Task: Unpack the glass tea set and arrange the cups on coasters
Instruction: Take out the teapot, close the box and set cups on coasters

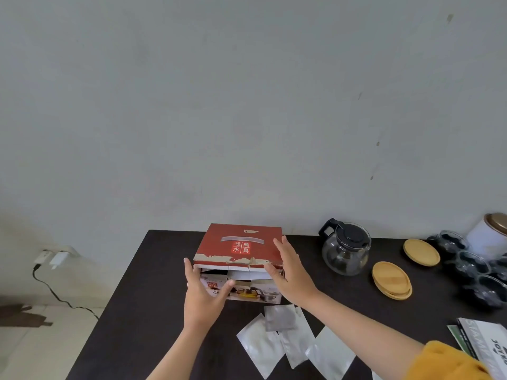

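While red box (239, 249) sat on dark surface (153, 270), L hand (201, 290) & R hand (289, 272) flanked its front w/ each grip spread; glass teapot (345, 249) nearby.

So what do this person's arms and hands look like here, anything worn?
Both hands are bare: no gloves, rings or watch visible on the left hand or the right hand. The left forearm is uncovered as far as the frame shows. The right arm has a mustard-yellow fuzzy sleeve pushed up near the elbow.
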`<action>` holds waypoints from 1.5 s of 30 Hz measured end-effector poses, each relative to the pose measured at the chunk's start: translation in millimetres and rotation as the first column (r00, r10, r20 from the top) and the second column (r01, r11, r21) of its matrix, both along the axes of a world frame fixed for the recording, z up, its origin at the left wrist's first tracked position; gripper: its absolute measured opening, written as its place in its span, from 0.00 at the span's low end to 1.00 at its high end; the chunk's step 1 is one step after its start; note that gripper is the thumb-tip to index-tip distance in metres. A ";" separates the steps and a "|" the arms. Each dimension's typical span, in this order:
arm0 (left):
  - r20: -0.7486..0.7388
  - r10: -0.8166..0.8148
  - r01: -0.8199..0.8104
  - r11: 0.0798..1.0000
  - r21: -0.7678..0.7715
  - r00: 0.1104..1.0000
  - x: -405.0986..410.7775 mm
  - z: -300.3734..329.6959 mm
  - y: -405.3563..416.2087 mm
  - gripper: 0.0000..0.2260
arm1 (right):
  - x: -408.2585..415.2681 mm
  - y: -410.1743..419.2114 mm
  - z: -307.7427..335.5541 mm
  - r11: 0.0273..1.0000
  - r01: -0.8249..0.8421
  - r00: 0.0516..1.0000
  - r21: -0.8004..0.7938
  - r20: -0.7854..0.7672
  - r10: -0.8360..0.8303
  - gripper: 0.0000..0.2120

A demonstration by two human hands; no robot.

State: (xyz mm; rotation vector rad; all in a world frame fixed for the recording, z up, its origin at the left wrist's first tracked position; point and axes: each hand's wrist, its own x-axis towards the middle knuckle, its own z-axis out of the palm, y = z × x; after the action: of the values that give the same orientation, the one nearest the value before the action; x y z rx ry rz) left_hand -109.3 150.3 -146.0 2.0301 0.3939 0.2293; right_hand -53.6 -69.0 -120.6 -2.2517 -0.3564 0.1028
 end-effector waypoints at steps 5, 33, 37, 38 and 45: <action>0.003 0.080 -0.080 0.996 0.039 0.997 2.1 7.2 0.3 0.34 | -1.0 -2.9 -11.1 0.997 -0.015 0.999 -0.070 -0.043 0.012 0.43; 0.006 0.259 -0.256 0.955 -0.148 0.966 10.4 10.3 0.8 0.25 | -8.6 6.0 -26.1 0.999 0.022 0.999 -0.044 -0.046 -0.024 0.33; 0.025 0.203 -0.200 0.975 -0.092 0.979 15.7 7.5 -1.0 0.28 | -9.1 9.0 -27.9 0.977 0.036 0.999 -0.210 0.023 -0.031 0.42; 0.035 0.168 -0.166 0.985 -0.038 0.985 18.8 5.9 -0.9 0.26 | -9.5 10.2 -29.2 0.964 0.054 0.996 -0.261 0.089 -0.032 0.42; 0.018 -0.032 0.029 0.989 0.144 0.999 30.2 -8.2 1.9 0.18 | -23.5 20.1 -46.4 0.967 -0.115 0.774 -0.228 0.589 0.231 0.07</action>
State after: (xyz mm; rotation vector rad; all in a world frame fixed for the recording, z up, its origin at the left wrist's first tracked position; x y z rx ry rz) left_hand -79.1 152.2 -154.2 2.1719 0.3416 0.2662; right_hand -77.1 -48.9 -166.9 -2.3795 -0.9387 -0.5419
